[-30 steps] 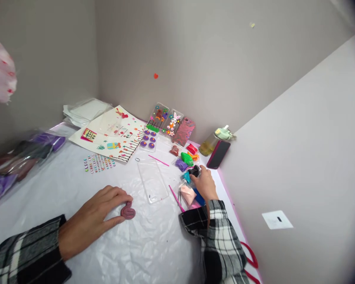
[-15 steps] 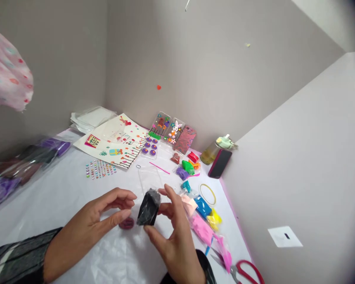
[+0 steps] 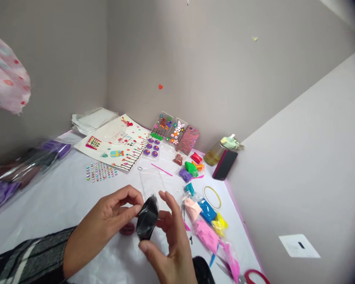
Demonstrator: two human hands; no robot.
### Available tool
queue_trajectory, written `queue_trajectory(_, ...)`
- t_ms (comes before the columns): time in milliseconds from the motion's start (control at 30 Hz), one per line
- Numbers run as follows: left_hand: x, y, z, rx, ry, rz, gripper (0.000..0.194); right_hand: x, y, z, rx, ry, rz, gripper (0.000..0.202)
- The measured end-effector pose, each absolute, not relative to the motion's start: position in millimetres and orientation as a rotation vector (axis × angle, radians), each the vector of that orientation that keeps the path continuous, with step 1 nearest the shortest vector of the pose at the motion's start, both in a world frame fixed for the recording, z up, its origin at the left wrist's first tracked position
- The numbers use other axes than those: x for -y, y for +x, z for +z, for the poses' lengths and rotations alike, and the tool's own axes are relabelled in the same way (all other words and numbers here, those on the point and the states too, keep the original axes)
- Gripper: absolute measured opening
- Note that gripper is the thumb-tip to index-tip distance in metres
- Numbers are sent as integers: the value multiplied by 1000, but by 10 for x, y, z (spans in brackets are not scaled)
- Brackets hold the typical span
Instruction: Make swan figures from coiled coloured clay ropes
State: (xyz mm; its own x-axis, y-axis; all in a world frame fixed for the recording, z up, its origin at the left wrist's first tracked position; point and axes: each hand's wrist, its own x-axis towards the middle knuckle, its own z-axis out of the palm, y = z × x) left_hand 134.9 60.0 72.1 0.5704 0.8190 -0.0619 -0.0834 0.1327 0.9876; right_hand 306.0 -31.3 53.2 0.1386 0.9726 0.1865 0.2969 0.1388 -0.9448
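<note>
A small black packet in clear plastic [image 3: 147,219], likely soft clay like the coloured packets nearby, is held up over the table. My left hand [image 3: 112,211] pinches its upper left edge between thumb and fingertips. My right hand [image 3: 171,236] grips it from the right, thumb at the bottom and fingers behind it. Under the packet, a dark maroon round piece [image 3: 127,228] lies on the white sheet, partly hidden by my left hand. Behind the packet lies a clear phone case [image 3: 152,179].
Coloured clay packets [image 3: 207,234] and red-handled scissors [image 3: 256,276] lie to the right. Farther back are a phone [image 3: 225,165], a bottle [image 3: 214,154], decorated phone cases [image 3: 177,132], a drawn-on sheet [image 3: 112,148] and a gem sticker sheet [image 3: 101,172]. A plastic bag [image 3: 23,169] lies left.
My left hand has closed in and now pinches the packet's left edge; before, it was apart from it. The packet has turned slightly. The view has shifted a little.
</note>
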Motion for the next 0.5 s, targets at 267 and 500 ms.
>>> queue_trajectory(267,-536,1281,571,-745,1292,813,24,315,3035,567,1555,-1397,571,74)
queue_trajectory(500,-499,1288,644,-704,1331,825,10,340,2931,505,1384,-1386,636,84)
